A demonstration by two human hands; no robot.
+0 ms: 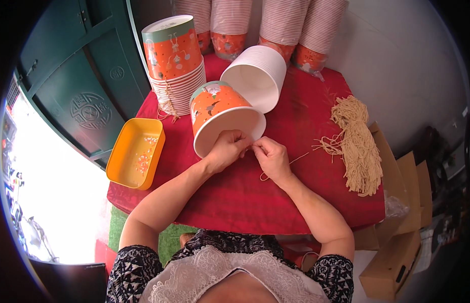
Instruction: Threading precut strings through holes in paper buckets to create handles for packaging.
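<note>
My left hand (228, 149): pinching, on what I can't tell
My right hand (273, 157): seemingly pinching string (299, 158)
Bucket (220, 108): mid-table (316, 202), mouth toward front edge
Progress: left-edge stack (177, 93) apparently strung, this unfinished; right-edge bundle (363, 146) remains

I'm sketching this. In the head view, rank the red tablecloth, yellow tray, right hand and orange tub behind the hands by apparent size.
1. Red tablecloth
2. Orange tub
3. Yellow tray
4. Right hand
</note>
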